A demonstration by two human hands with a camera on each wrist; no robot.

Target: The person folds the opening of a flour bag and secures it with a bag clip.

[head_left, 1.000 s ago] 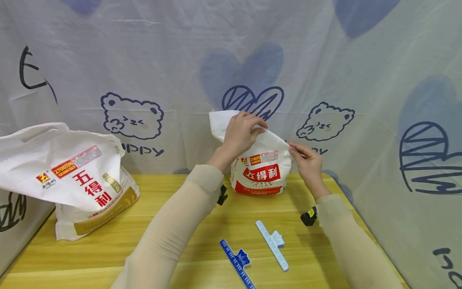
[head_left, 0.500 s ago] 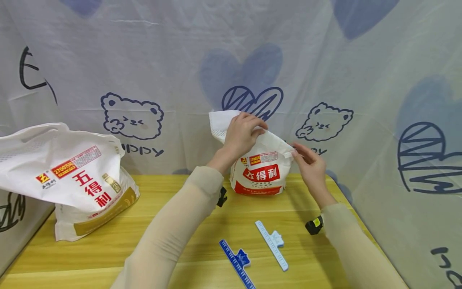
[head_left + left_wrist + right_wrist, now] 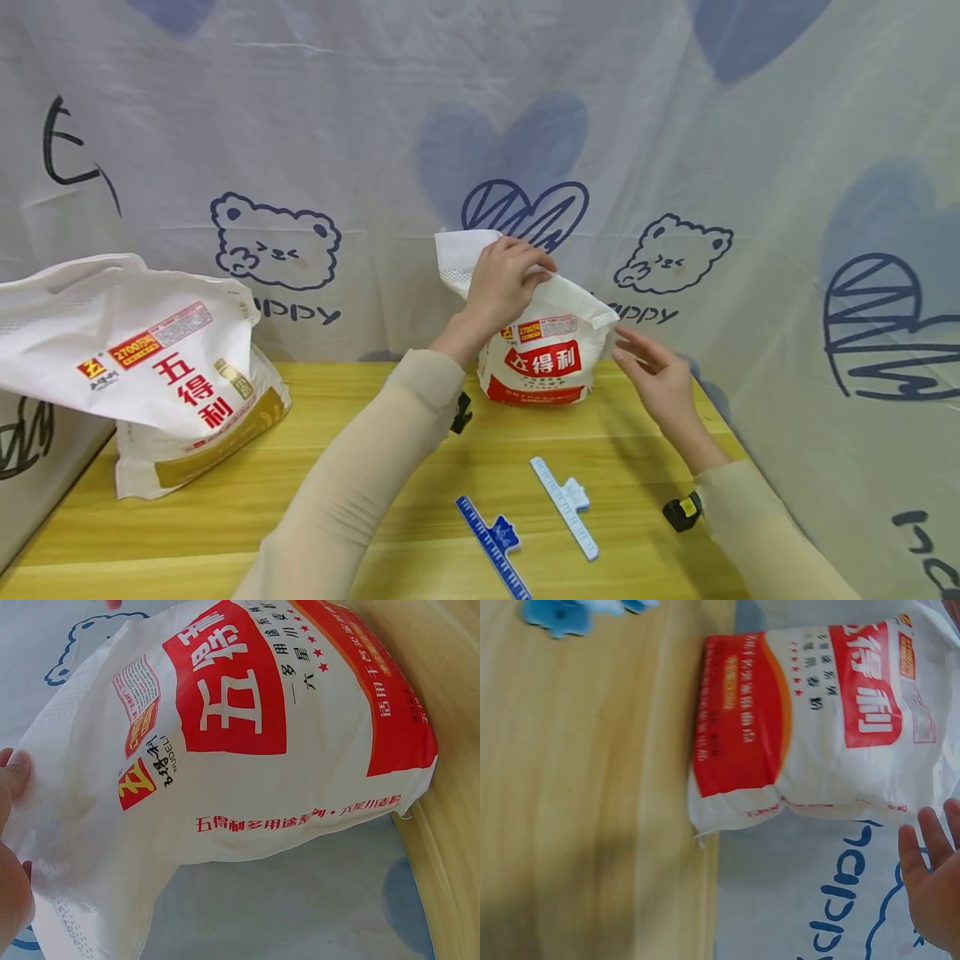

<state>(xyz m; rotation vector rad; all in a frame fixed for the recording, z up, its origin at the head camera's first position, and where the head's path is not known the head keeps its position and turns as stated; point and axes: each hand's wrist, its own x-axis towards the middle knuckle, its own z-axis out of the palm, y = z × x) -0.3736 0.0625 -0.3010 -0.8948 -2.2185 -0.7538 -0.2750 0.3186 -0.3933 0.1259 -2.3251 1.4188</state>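
Toward the back of the table stands a white bag of flour (image 3: 543, 360) with red panels and Chinese lettering. My left hand (image 3: 504, 283) grips its upper edge, where the bag's top is gathered and leans left. In the left wrist view a fingertip and thumb (image 3: 16, 774) press into the white cloth. My right hand (image 3: 662, 379) is just off the bag's right corner, its fingers spread and holding nothing. In the right wrist view those fingers (image 3: 930, 844) show beside the bag's side. The bag's underside rests on the table.
A larger white flour bag (image 3: 191, 387) with a gold base stands at the left. A light blue ruler-shaped clip (image 3: 562, 507) and a dark blue one (image 3: 491, 542) lie in front. Behind hangs a printed curtain (image 3: 375, 150). The wooden table (image 3: 360, 467) ends close to it.
My right hand has let go of the bag's right corner and moved away to the right and down, its fingers loosening. The left hand keeps its grip in place.
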